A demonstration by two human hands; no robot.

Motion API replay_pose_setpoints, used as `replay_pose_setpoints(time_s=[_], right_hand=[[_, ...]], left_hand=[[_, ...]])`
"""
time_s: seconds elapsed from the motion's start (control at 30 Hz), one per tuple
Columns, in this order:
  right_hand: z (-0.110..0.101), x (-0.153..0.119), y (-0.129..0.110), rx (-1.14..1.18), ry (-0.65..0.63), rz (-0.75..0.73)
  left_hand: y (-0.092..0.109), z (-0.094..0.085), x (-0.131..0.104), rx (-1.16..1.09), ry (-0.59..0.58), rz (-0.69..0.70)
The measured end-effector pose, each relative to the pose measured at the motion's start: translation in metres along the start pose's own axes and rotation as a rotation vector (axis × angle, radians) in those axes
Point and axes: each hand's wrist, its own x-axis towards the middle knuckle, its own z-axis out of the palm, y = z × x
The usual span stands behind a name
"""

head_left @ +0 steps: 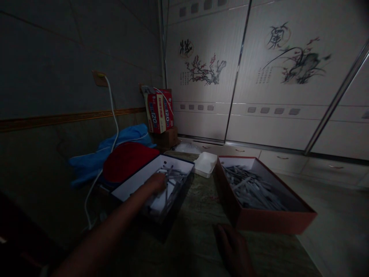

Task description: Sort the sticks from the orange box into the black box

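While the left hand (pixel 158 182) dips into the dark-rimmed box (pixel 138 177) toward the counter's (pixel 198 207) left edge, it bends over thin, flat gray strips (pixel 174 177); I can't tell if it pinches any. The right hand (pixel 233 246), too dim to tell its grip, is near the red-brown box (pixel 273 221) at the right edge, where more strips lie heaped. A smooth white dish (pixel 206 163) sits by the far edge.

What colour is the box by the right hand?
The box is reddish brown outside, white inside; head view.
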Motion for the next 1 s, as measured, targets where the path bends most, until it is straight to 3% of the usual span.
replay_pose_setpoints(time_s=[0.1, 0.2, 0.3, 0.4, 0.5, 0.6, 0.63, 0.7, 0.8, 0.87, 1.0], right_hand=[[-0.001, -0.001, -0.003, 0.022, 0.010, 0.004], [-0.003, -0.004, -0.013, 0.083, 0.059, 0.001], [-0.007, -0.008, -0.030, 0.225, 0.069, 0.042], [-0.010, -0.010, -0.046, 0.414, -0.134, 0.099], [-0.010, -0.010, -0.045, 0.462, -0.304, 0.097], [-0.013, -0.010, -0.028, 0.335, -0.256, 0.070], [-0.016, -0.010, -0.022, 0.270, -0.229, 0.056], [-0.021, -0.009, -0.014, 0.150, -0.223, 0.012], [-0.027, -0.010, -0.011, 0.086, -0.305, -0.067], [-0.028, -0.012, -0.013, 0.100, -0.342, -0.076], [-0.028, -0.016, -0.019, 0.130, -0.371, -0.020]], left_hand=[[0.027, -0.024, -0.014, -0.268, -0.027, 0.004], [0.062, -0.022, -0.044, -0.531, -0.042, 0.055], [0.091, 0.010, -0.079, -0.918, -0.113, 0.026], [0.105, 0.054, -0.103, -1.013, -0.163, -0.037], [0.108, 0.090, -0.118, -0.959, -0.125, -0.088], [0.102, 0.113, -0.133, -0.698, 0.002, -0.119], [0.099, 0.118, -0.138, -0.552, 0.080, -0.042], [0.094, 0.126, -0.143, -0.254, 0.315, 0.263], [0.090, 0.129, -0.134, 0.043, 0.651, 0.685], [0.088, 0.129, -0.122, 0.119, 0.708, 0.808], [0.079, 0.133, -0.108, 0.191, 0.700, 0.873]])
